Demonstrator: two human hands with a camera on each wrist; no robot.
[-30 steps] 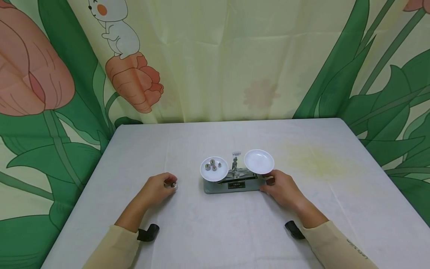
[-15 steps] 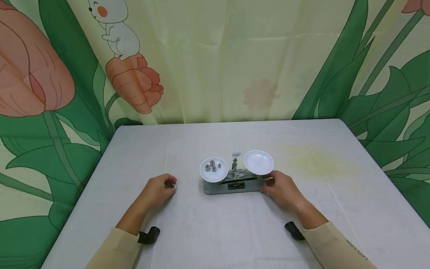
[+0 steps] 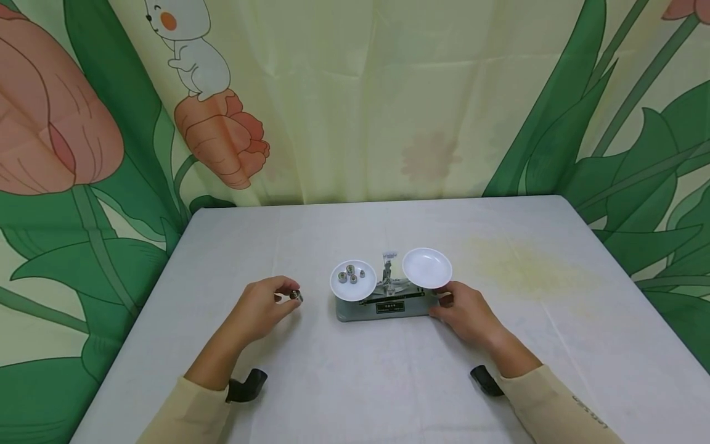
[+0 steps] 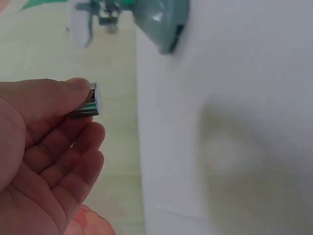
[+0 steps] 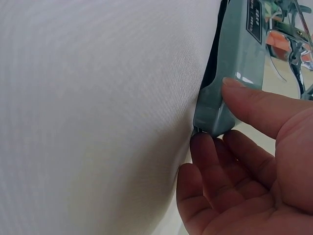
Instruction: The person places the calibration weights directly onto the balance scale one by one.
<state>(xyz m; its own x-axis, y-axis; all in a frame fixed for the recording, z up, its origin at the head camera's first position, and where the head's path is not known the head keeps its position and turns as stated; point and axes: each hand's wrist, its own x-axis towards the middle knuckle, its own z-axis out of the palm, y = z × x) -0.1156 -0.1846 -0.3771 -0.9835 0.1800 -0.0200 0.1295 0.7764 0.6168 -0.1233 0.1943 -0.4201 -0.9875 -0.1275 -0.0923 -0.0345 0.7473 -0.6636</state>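
Note:
A small shiny metal weight [image 3: 297, 296] is pinched between the thumb and fingers of my left hand [image 3: 263, 310], raised over the table left of the balance scale [image 3: 360, 311]. In the left wrist view the weight [image 4: 93, 105] shows as a bright cylinder at the thumb tip, the other fingers loosely bent. My right hand [image 3: 468, 311] grips the right end of the scale's grey base, thumb on its front face, as the right wrist view of the base [image 5: 239, 58] shows. Several metal weights [image 3: 350, 269] sit on the left white pan [image 3: 360, 291]. The right pan [image 3: 427, 268] stands higher.
A white cloth [image 3: 333, 382] covers the table, with a yellowish stain [image 3: 516, 265] at the right. Behind hangs a printed curtain [image 3: 355, 123] with a rabbit, carrot and leaves. Black wrist straps [image 3: 246, 386] show at both sleeves.
My left hand has lifted the weight from near the tabletop and moved slightly right and up towards the scale. My right hand and the scale have stayed in place.

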